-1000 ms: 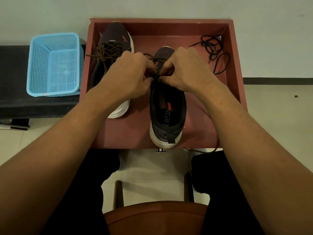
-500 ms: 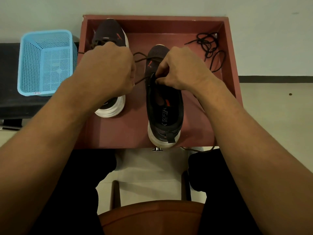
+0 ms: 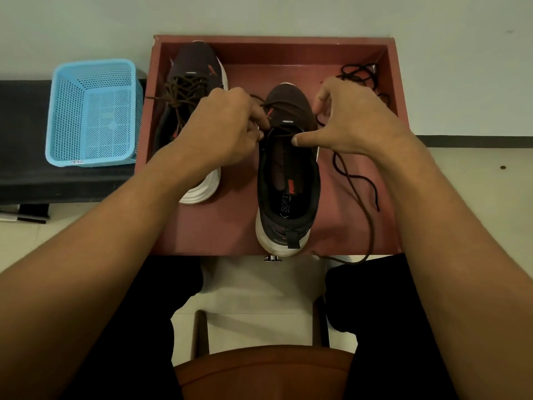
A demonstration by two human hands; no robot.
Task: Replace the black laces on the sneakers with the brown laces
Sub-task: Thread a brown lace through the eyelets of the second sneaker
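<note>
Two dark sneakers stand in a red tray (image 3: 219, 235). The left sneaker (image 3: 196, 70) is laced in brown. The right sneaker (image 3: 288, 197) has a brown lace (image 3: 360, 197) crossing near its toe; the loose end trails right and over the tray's front edge. My left hand (image 3: 227, 125) pinches the lace at the left side of the right sneaker's opening. My right hand (image 3: 354, 122) hovers at the shoe's right side, thumb straight and touching the lace across the tongue, index finger lifted; the lace runs under its palm. Black laces (image 3: 360, 75) lie bunched in the tray's back right corner.
A light blue mesh basket (image 3: 92, 111) sits on a black bench (image 3: 23, 180) left of the tray. A wall rises right behind the tray. My knees and a wooden chair seat (image 3: 259, 370) are below the tray's front edge.
My left hand, which had drawn the lace out to the left, has come back to the right sneaker. My right hand has opened from its pinch, and the lace now trails loose on the right.
</note>
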